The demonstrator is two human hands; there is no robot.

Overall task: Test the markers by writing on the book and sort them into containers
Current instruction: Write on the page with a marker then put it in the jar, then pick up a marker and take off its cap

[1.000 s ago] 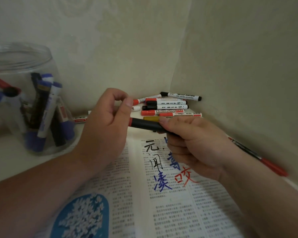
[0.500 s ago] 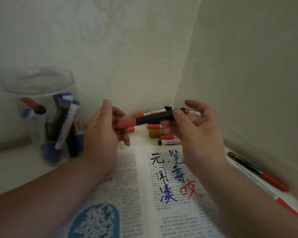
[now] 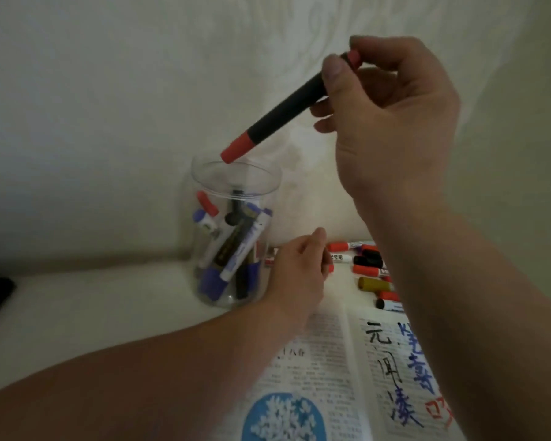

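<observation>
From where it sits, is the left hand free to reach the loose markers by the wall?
Probably yes. The left hand is empty beside the jar, and the loose markers lie just past its fingertips with nothing between.

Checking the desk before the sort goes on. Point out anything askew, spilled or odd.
Nothing is spilled or broken. The clear jar stands upright, its markers leaning loosely. The right hand holds a red-capped black marker tilted above its mouth. Only oddity: marker scrawl over the book's print, which the test calls for.
</observation>
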